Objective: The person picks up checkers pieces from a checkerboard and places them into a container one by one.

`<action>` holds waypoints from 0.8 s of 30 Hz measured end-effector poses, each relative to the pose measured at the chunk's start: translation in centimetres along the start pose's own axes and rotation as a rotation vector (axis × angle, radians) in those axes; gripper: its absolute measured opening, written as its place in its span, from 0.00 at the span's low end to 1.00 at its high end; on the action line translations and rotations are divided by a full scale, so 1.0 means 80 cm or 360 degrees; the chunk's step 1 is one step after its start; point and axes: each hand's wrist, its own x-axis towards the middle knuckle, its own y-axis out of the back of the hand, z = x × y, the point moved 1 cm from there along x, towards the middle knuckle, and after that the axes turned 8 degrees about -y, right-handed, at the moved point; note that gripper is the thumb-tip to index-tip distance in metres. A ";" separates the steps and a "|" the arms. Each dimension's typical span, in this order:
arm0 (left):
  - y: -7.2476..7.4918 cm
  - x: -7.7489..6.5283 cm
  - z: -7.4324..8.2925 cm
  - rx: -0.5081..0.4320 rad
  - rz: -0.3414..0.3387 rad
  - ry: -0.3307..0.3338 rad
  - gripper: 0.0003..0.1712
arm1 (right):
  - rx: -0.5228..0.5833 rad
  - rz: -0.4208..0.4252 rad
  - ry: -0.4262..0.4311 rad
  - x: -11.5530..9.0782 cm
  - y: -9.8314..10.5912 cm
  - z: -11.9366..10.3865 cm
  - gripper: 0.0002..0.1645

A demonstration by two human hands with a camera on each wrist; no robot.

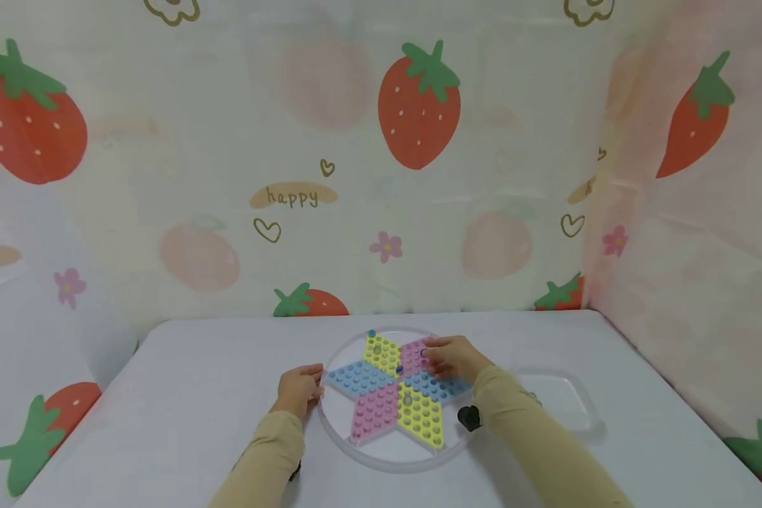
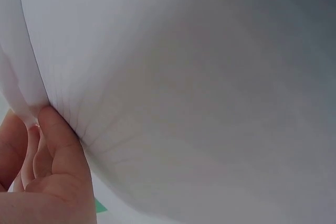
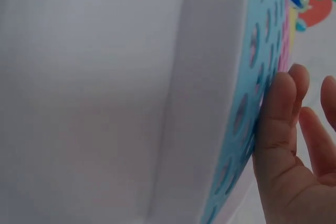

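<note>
A round Chinese checkers board (image 1: 381, 462) lies on the white table, its star of yellow, pink and blue points dotted with holes. My left hand (image 1: 300, 389) holds the board's left rim between thumb and fingers; the left wrist view shows the thumb (image 2: 63, 140) at that edge. Over the pink point at the back right, my right hand (image 1: 454, 356) pinches a small blue marble (image 1: 423, 352); its fingers hide the marble in the right wrist view. A dark blue marble (image 1: 399, 369) sits near the centre. Another blue marble (image 1: 371, 333) sits at the far yellow tip.
Clear marbles lie on the yellow points, one at the far side (image 1: 377, 349) and one at the near side (image 1: 407, 399). A shallow clear tray (image 1: 578, 395) stands right of the board, partly behind my right sleeve. A strawberry-printed curtain (image 1: 355, 212) hangs behind the table.
</note>
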 end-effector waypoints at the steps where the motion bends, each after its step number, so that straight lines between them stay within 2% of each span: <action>1: 0.000 0.000 -0.002 0.0002 0.0002 0.0001 0.30 | -0.0025 0.0008 0.0000 0.002 -0.001 0.002 0.23; 7: 0.001 0.001 -0.004 0.0009 0.0000 -0.0013 0.30 | -0.0086 0.0054 0.0020 0.009 -0.005 0.007 0.23; 14: 0.002 -0.004 -0.001 -0.0010 -0.0002 0.0005 0.31 | -0.0216 0.0112 -0.0035 0.009 -0.012 0.004 0.26; 19: 0.001 0.003 -0.002 -0.0013 0.0016 0.0012 0.31 | -0.0343 0.0097 0.0022 0.008 -0.016 -0.003 0.26; 24: 0.000 0.010 -0.006 0.0018 0.0015 0.0036 0.29 | -0.0357 0.0109 0.0072 0.005 -0.018 -0.004 0.23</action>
